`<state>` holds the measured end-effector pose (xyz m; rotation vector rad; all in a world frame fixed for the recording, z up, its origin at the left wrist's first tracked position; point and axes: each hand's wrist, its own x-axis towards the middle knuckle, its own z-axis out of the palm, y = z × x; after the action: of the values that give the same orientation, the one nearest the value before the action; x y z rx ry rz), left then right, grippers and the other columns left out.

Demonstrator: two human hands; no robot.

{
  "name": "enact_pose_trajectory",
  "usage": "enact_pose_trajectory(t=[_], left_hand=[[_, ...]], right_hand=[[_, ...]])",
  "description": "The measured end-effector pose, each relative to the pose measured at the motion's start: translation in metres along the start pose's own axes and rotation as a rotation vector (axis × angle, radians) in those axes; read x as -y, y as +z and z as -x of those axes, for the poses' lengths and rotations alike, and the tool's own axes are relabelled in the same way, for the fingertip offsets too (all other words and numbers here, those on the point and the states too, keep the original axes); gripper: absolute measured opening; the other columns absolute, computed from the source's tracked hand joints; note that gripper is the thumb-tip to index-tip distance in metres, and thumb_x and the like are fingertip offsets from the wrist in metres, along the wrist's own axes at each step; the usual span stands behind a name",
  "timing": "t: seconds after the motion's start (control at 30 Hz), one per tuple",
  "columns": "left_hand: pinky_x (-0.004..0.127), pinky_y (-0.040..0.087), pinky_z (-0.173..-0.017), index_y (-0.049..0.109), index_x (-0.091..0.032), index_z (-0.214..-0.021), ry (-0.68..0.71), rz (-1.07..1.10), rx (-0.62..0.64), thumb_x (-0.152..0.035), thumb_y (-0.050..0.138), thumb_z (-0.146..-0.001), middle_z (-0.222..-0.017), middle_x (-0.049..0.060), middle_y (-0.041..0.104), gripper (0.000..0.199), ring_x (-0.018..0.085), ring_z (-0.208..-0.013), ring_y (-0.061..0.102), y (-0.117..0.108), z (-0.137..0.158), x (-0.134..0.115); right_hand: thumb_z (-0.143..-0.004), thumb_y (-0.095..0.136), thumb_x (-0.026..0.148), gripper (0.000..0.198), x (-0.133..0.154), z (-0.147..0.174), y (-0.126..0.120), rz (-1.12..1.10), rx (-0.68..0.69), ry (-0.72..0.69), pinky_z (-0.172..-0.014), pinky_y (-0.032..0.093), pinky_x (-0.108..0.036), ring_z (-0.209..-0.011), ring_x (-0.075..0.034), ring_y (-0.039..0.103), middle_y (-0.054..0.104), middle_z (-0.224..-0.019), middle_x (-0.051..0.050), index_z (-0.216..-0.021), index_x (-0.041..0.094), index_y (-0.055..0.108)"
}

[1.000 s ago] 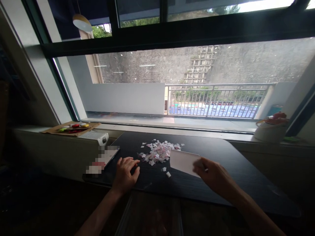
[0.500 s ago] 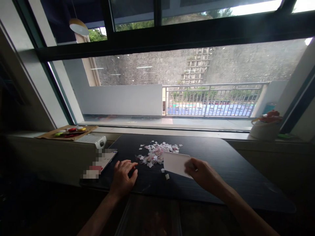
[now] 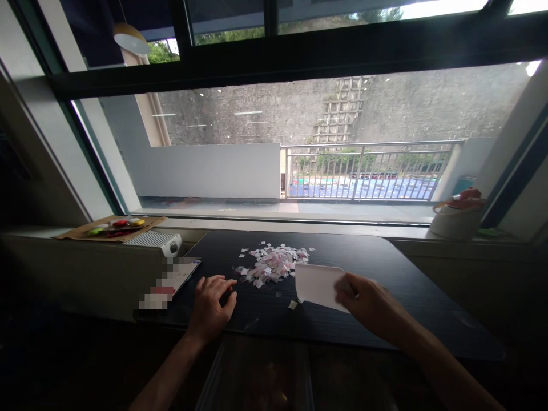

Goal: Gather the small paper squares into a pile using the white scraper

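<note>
A loose heap of small paper scraps [image 3: 274, 264], white and pale pink, lies on the dark table [image 3: 363, 257]. My right hand [image 3: 363, 297] pinches a white card [image 3: 319, 284], tilted, its left edge beside the heap's right side. Just below the card's lower left corner is a stray scrap [image 3: 293, 305]. My left hand [image 3: 213, 302] rests on the table left of the heap, holding nothing I can make out, with thumb and fingers apart.
A flat printed item [image 3: 182, 279], partly pixelated, lies at the table's left edge. On the sill are a brown board [image 3: 68, 229] with colourful pieces, a white device [image 3: 165, 242] and a white bucket [image 3: 454, 221]. Below the front edge sits a clear container [image 3: 214, 371].
The white card in my right hand has moved right, away from the heap. One stray scrap now lies close under the card's corner. My left hand stays nearly in place.
</note>
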<state>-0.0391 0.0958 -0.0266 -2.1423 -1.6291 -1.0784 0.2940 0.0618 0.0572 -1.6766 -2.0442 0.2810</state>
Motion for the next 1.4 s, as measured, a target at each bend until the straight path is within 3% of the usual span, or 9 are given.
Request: enact_pose_trajectory(t=[0.17, 0.33, 0.4, 0.53, 0.67, 0.9, 1.23, 1.4], left_hand=[[0.051, 0.032, -0.098, 0.065, -0.024, -0.09, 0.006, 0.001, -0.004, -0.029, 0.05, -0.077, -0.082, 0.003, 0.069, 0.021, 0.027, -0.098, 0.06, 0.0, 0.0, 0.002], [0.052, 0.032, -0.098, 0.065, -0.024, -0.09, 0.019, -0.005, -0.006, -0.03, 0.049, -0.078, -0.085, 0.004, 0.07, 0.021, 0.027, -0.098, 0.06, 0.0, 0.0, 0.002], [0.052, 0.032, -0.097, 0.065, -0.023, -0.09, 0.026, -0.004, -0.007, -0.03, 0.048, -0.079, -0.086, 0.005, 0.07, 0.022, 0.028, -0.098, 0.06, 0.0, 0.0, 0.003], [0.053, 0.033, -0.095, 0.065, -0.024, -0.089, 0.05, -0.003, -0.023, -0.032, 0.049, -0.078, -0.083, 0.004, 0.069, 0.022, 0.029, -0.095, 0.061, 0.001, 0.0, 0.006], [0.05, 0.034, -0.094, 0.066, -0.024, -0.089, 0.085, -0.028, -0.051, -0.034, 0.049, -0.078, -0.084, 0.003, 0.07, 0.022, 0.028, -0.093, 0.062, 0.003, 0.001, 0.013], [0.044, 0.037, -0.09, 0.066, -0.023, -0.089, 0.134, -0.042, -0.069, -0.037, 0.05, -0.078, -0.084, 0.004, 0.07, 0.024, 0.026, -0.091, 0.062, 0.005, 0.0, 0.019], [0.042, 0.038, -0.087, 0.066, -0.023, -0.088, 0.186, -0.059, -0.098, -0.037, 0.05, -0.078, -0.081, 0.003, 0.07, 0.023, 0.026, -0.09, 0.063, 0.007, -0.001, 0.025], [0.041, 0.04, -0.083, 0.066, -0.023, -0.088, 0.206, -0.064, -0.103, -0.038, 0.05, -0.078, -0.081, 0.003, 0.071, 0.024, 0.026, -0.089, 0.063, 0.006, -0.002, 0.025]], right_hand=[[-0.075, 0.051, 0.026, 0.011, -0.002, 0.008, -0.005, -0.073, 0.04, -0.008, -0.051, 0.031, -0.025, -0.056, -0.014, 0.051, 0.059, -0.061, 0.001, -0.067, 0.021, 0.055], [-0.072, 0.052, 0.025, 0.011, -0.02, 0.014, -0.022, 0.053, -0.015, 0.091, -0.053, 0.031, -0.027, -0.056, -0.015, 0.049, 0.056, -0.058, 0.002, -0.062, 0.022, 0.05], [-0.072, 0.053, 0.029, 0.011, -0.037, 0.009, -0.026, -0.051, -0.027, 0.119, -0.055, 0.034, -0.027, -0.058, -0.016, 0.051, 0.058, -0.059, 0.001, -0.064, 0.022, 0.053], [-0.066, 0.061, 0.029, 0.011, -0.075, -0.013, -0.019, -0.479, -0.005, 0.226, -0.056, 0.04, -0.027, -0.061, -0.016, 0.056, 0.061, -0.063, 0.0, -0.068, 0.019, 0.055], [-0.066, 0.058, 0.024, 0.01, -0.095, -0.033, -0.003, -0.575, 0.035, 0.299, -0.053, 0.044, -0.025, -0.058, -0.014, 0.057, 0.061, -0.066, -0.001, -0.072, 0.016, 0.056], [-0.06, 0.063, 0.016, 0.008, -0.082, -0.037, 0.007, -0.65, 0.21, 0.329, -0.048, 0.044, -0.021, -0.054, -0.01, 0.055, 0.06, -0.061, 0.002, -0.067, 0.015, 0.058], [-0.057, 0.062, 0.014, 0.017, -0.074, -0.014, -0.006, -0.695, 0.504, 0.253, -0.047, 0.042, -0.019, -0.053, -0.008, 0.054, 0.064, -0.064, 0.003, -0.074, 0.012, 0.067], [-0.058, 0.062, 0.014, 0.017, -0.074, -0.004, -0.01, -0.729, 0.551, 0.227, -0.047, 0.042, -0.018, -0.052, -0.008, 0.054, 0.064, -0.063, 0.004, -0.074, 0.011, 0.067]])
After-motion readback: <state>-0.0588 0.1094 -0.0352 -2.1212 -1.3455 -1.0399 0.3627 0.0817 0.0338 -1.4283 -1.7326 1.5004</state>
